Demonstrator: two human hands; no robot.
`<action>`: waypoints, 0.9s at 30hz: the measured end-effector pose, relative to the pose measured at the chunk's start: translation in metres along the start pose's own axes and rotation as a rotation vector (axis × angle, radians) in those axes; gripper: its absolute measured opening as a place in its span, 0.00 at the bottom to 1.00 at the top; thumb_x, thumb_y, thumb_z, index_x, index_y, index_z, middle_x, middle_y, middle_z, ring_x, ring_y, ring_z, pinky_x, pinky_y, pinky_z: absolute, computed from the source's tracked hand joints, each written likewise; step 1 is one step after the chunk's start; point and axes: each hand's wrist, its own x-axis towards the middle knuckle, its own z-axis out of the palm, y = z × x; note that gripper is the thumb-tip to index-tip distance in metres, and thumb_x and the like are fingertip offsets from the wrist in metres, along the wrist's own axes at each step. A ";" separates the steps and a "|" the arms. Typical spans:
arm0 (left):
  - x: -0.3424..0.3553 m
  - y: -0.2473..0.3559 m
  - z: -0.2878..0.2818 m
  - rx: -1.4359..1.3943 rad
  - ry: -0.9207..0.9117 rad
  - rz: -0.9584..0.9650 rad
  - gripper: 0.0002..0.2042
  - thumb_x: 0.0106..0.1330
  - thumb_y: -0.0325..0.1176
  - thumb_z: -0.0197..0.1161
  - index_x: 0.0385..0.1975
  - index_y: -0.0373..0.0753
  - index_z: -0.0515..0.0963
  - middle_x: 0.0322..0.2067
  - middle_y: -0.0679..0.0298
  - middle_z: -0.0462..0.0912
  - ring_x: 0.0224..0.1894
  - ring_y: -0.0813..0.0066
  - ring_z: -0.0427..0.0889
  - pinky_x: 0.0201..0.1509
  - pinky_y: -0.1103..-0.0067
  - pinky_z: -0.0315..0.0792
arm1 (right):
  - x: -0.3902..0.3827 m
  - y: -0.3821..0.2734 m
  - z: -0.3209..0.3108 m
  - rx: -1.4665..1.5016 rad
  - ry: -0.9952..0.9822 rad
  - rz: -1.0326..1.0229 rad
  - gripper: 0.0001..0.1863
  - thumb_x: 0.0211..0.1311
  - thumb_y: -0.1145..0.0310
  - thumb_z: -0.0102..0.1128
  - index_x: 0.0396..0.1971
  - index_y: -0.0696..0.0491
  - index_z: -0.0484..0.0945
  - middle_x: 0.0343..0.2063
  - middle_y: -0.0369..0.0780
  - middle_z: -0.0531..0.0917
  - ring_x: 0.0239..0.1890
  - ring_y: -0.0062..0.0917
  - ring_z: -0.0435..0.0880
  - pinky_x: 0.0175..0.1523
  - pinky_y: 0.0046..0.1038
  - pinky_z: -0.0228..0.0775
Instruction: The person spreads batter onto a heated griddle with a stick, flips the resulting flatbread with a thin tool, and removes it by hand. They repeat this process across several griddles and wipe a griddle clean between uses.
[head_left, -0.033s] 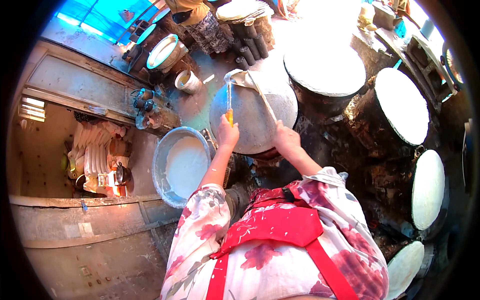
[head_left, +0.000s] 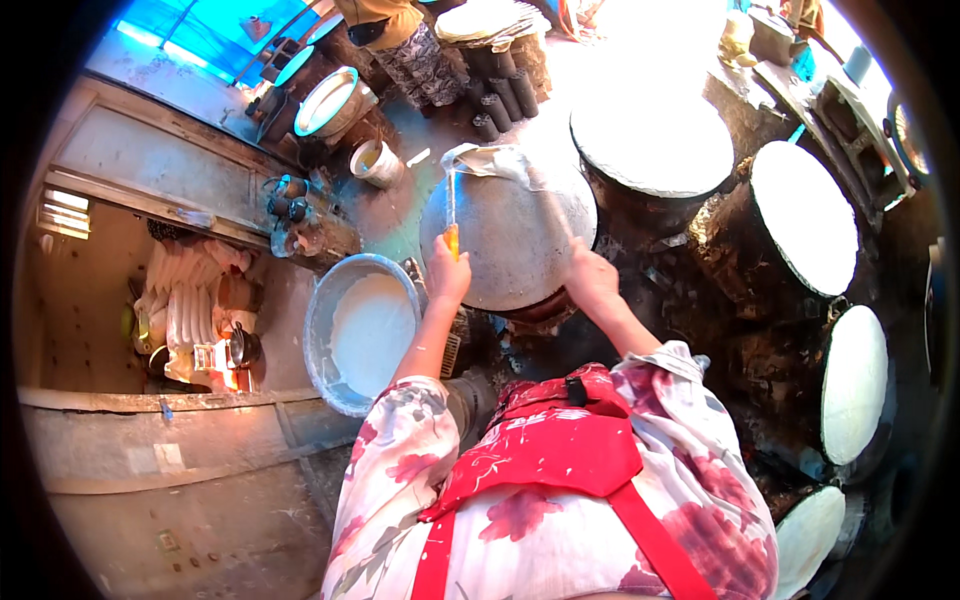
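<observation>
A round grey griddle (head_left: 505, 245) lies in front of me. Over its far edge drapes a thin, whitish, crumpled sheet (head_left: 492, 160). My left hand (head_left: 447, 275) is closed around the yellow handle of a narrow, pale-bladed scraper (head_left: 452, 240), whose blade reaches up to the sheet's left end. At the griddle's right side, my right hand (head_left: 592, 278) grips a thin wooden stick (head_left: 556, 212), smeared by motion, that points toward the sheet. Just left of the griddle is a blue-grey basin (head_left: 318, 345) of white batter (head_left: 370, 325).
More round griddles, covered in white, curve along my right, including a large one (head_left: 655, 145) and another (head_left: 803, 215). A white bucket (head_left: 377, 163) and dark cylindrical briquettes (head_left: 510, 95) stand beyond. Another person (head_left: 405, 55) is at the top. A wooden counter (head_left: 180, 450) lies left.
My right hand has moved slightly right and toward me, with the stick now blurred. The sheet's right part is spread wider along the griddle's far edge. My left hand has shifted slightly left.
</observation>
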 end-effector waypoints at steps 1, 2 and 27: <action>-0.002 -0.004 -0.007 0.025 -0.016 -0.031 0.23 0.57 0.34 0.63 0.51 0.39 0.64 0.41 0.45 0.79 0.44 0.43 0.77 0.47 0.58 0.70 | 0.004 0.006 -0.001 -0.003 0.031 0.007 0.14 0.63 0.72 0.41 0.46 0.61 0.69 0.26 0.51 0.82 0.33 0.44 0.83 0.38 0.42 0.74; -0.002 -0.008 -0.007 0.015 -0.003 -0.020 0.23 0.57 0.34 0.63 0.51 0.39 0.65 0.40 0.45 0.79 0.44 0.43 0.77 0.47 0.58 0.70 | 0.003 0.002 0.001 -0.046 0.001 0.007 0.14 0.63 0.72 0.41 0.46 0.61 0.68 0.26 0.51 0.82 0.33 0.44 0.83 0.38 0.43 0.74; -0.079 -0.045 -0.061 -0.094 -0.025 -0.110 0.25 0.57 0.34 0.64 0.54 0.37 0.66 0.40 0.44 0.79 0.45 0.45 0.77 0.47 0.62 0.71 | 0.037 -0.022 0.027 -0.472 -0.154 -0.431 0.24 0.57 0.74 0.48 0.55 0.67 0.65 0.26 0.47 0.83 0.28 0.36 0.85 0.34 0.35 0.77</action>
